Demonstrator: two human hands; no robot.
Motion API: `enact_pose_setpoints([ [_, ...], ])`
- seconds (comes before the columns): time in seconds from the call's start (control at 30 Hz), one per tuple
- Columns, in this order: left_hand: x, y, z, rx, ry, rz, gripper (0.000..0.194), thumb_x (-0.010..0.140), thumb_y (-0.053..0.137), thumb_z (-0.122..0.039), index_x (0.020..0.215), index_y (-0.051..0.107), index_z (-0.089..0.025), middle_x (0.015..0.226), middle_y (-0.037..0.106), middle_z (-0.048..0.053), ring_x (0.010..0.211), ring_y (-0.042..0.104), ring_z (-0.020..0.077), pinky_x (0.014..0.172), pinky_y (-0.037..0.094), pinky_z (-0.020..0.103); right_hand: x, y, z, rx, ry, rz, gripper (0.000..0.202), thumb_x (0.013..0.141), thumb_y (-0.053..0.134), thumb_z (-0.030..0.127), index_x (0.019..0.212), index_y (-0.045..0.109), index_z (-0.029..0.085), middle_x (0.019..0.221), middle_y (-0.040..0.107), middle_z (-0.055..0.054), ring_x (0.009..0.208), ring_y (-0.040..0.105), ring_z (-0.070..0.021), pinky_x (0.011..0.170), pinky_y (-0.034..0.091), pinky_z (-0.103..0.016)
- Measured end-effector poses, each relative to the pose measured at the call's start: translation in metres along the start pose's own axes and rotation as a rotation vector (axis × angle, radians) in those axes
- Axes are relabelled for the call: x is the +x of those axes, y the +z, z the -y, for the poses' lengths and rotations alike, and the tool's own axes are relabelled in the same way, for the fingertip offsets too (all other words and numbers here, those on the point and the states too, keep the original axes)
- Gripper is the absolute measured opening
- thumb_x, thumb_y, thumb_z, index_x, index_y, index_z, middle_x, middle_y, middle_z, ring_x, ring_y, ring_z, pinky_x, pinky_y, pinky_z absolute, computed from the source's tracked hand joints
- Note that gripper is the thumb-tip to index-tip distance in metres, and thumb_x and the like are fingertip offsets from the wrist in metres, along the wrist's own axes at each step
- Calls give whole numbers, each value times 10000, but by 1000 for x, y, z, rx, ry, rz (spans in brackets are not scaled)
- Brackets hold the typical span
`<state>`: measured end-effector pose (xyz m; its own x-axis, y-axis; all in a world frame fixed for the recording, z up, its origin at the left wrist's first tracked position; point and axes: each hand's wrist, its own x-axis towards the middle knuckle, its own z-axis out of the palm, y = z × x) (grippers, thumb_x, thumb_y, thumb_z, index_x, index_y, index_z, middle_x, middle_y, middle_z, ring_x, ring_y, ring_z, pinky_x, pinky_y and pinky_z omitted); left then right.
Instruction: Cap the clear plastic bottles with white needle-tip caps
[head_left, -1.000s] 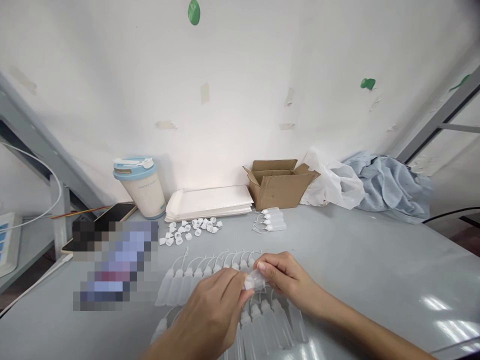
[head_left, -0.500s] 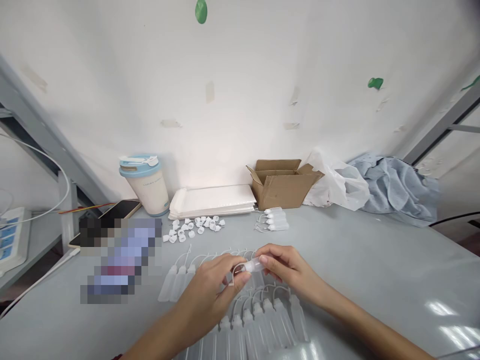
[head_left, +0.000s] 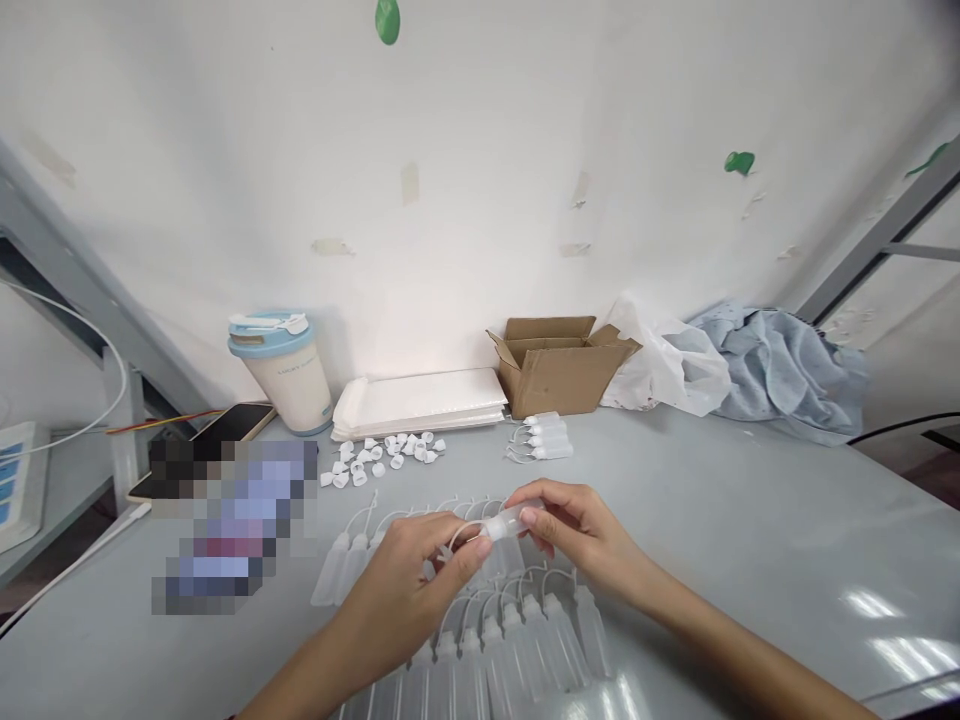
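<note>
Between my two hands a small translucent squeeze bottle (head_left: pixel 513 521) lies tilted above the table, its neck toward the left. My right hand (head_left: pixel 589 530) is closed around the bottle's body. Thumb and fingers of my left hand (head_left: pixel 420 570) pinch at its neck end, where a thin, curved white strap loops out. Below the hands stands a row of similar bottles (head_left: pixel 517 640) with curved straps at their necks. Another row of bottles (head_left: pixel 339 570) lies behind, partly hidden by my left hand.
Loose white caps (head_left: pixel 379 468) are scattered behind the left hand. Several small bottles (head_left: pixel 551 440) lie before an open cardboard box (head_left: pixel 574 380). Along the wall are white padded envelopes (head_left: pixel 420 400), a paper cup (head_left: pixel 289 375), a plastic bag (head_left: pixel 675 365) and blue cloth (head_left: pixel 787 375). A phone (head_left: pixel 217 440) lies left.
My left fingers have shifted slightly left along the neck end, and more of the bottle's neck and strap shows. The right hand keeps its grip. The whole view has shifted a little.
</note>
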<state>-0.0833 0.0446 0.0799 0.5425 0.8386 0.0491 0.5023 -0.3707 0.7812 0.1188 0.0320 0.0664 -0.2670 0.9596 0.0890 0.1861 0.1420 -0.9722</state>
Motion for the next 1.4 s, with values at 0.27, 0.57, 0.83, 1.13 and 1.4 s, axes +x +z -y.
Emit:
enact_pose_setpoints([
  [0.27, -4, 7, 5, -25, 23, 99, 384, 934, 353, -328, 631, 531, -174, 605, 538, -21, 567, 481, 113, 509, 342, 205, -4, 5, 0, -145, -97, 18, 241, 877, 516, 338, 928, 653, 146, 685, 584, -9, 559, 478, -100, 517, 373, -213],
  [0.57, -1, 6, 24, 491, 483, -99, 191, 932, 355, -174, 958, 544, -165, 796, 579, 48, 690, 537, 172, 588, 421, 267, 0, 3, -7, -160, -81, 25, 237, 869, 517, 342, 892, 655, 151, 658, 573, 6, 532, 442, -94, 492, 349, -207],
  [0.83, 22, -48, 84, 728, 69, -281, 309, 864, 351, -219, 1018, 582, -83, 1048, 558, 186, 984, 542, 318, 806, 466, 445, 20, -41, -21, -600, -124, -119, 197, 845, 510, 294, 979, 585, 169, 935, 655, -73, 697, 570, -160, 601, 458, -266],
  [1.13, 29, -55, 102, 710, 4, -202, 379, 841, 320, -213, 989, 652, -104, 934, 657, 145, 905, 608, 279, 797, 477, 391, 23, -78, -30, -948, 30, -50, 86, 803, 546, 235, 880, 565, 202, 857, 646, -43, 693, 589, -181, 589, 439, -270],
  [1.4, 30, -56, 102, 708, -21, -223, 356, 821, 346, -228, 933, 672, -141, 901, 680, 117, 872, 620, 270, 756, 479, 372, 28, -69, -27, -1061, 59, -136, 77, 771, 551, 116, 822, 571, 170, 956, 627, -127, 849, 590, -255, 668, 423, -318],
])
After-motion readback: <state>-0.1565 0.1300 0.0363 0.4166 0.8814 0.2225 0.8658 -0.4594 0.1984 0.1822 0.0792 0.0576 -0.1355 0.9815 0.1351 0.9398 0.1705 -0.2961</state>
